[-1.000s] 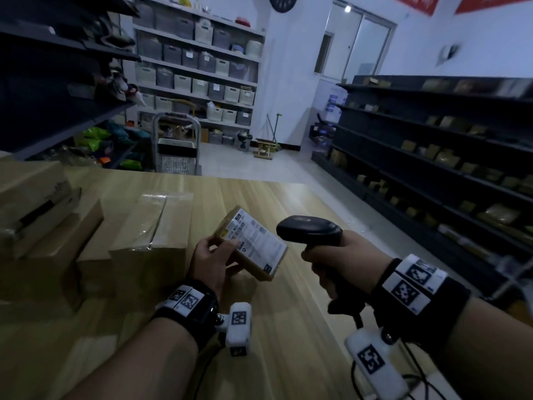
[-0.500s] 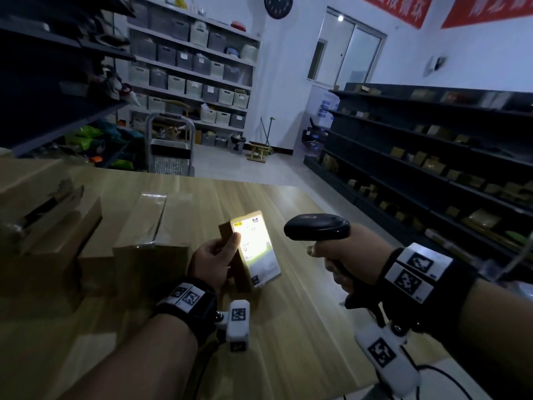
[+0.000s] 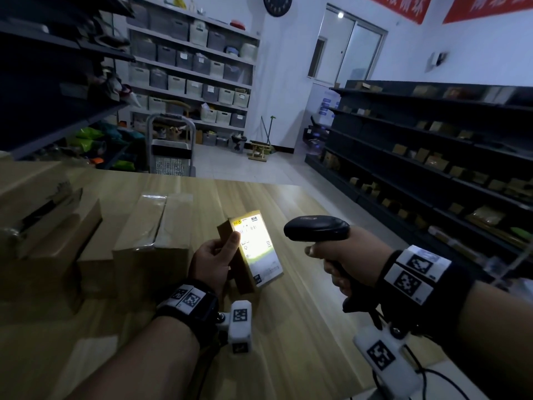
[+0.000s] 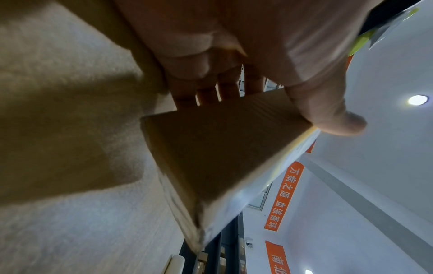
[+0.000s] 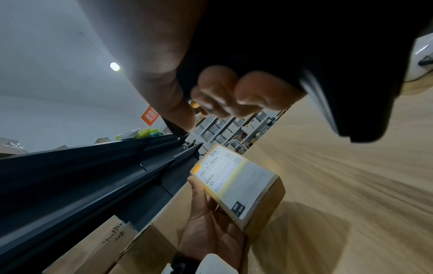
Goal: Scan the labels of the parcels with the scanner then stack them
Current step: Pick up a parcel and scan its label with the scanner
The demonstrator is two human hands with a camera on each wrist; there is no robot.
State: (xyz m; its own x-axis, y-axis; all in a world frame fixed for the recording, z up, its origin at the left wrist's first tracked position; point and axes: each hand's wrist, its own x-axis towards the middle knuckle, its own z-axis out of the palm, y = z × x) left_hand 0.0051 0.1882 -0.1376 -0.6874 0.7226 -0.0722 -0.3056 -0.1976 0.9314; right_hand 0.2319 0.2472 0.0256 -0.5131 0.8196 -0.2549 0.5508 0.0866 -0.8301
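Note:
My left hand (image 3: 217, 259) grips a small brown parcel (image 3: 253, 252) above the wooden table (image 3: 288, 327), thumb on its white label, which glows under the scanner light. The same parcel (image 4: 218, 157) shows from below in the left wrist view, fingers behind it and thumb on its edge. Seen from the right wrist, the lit label (image 5: 234, 176) faces the camera. My right hand (image 3: 349, 258) grips the black scanner (image 3: 315, 228) by its handle, its head pointing left at the label, a short gap away.
Several brown cardboard parcels (image 3: 153, 226) lie on the table's left side, with larger boxes (image 3: 37, 209) stacked at the far left. Dark shelving (image 3: 432, 157) runs along the right. A cart (image 3: 171, 151) stands beyond the table's far edge. The scanner cable (image 3: 427, 373) trails at lower right.
The left hand has tilted the parcel upright so the label faces the scanner. The scanner light came on and now lights the label. The right hand moved slightly right.

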